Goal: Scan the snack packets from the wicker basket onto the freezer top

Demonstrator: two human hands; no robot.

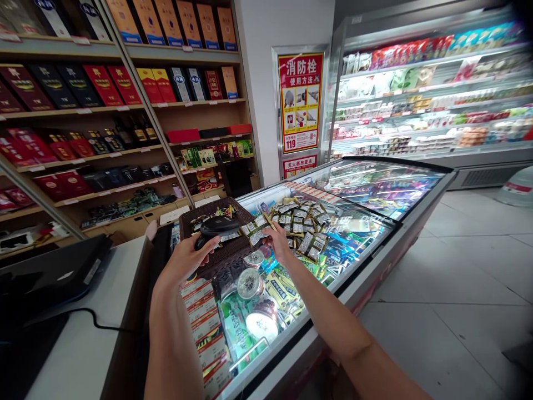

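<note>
My left hand [195, 256] is wrapped round a black handheld barcode scanner [220, 225], its head turned to the right over a brown woven basket [225, 258]. Between the fingers of my right hand [275, 239] is a small gold-edged snack packet [256, 229], held in front of the scanner with its printed side up. A pile of similar packets [297, 219] lies on the glass lid of the chest freezer [353, 278], just beyond my right hand. A few small packets [225, 212] show inside the basket.
Ice cream tubs [250, 283] and bags show under the freezer glass. Price labels [204, 322] line its near left edge. On the left, a counter [104, 311] bears a black device [54, 272] with a cable. Shelves [137, 53] of boxes stand behind; a lit refrigerated display [428, 105] is at right.
</note>
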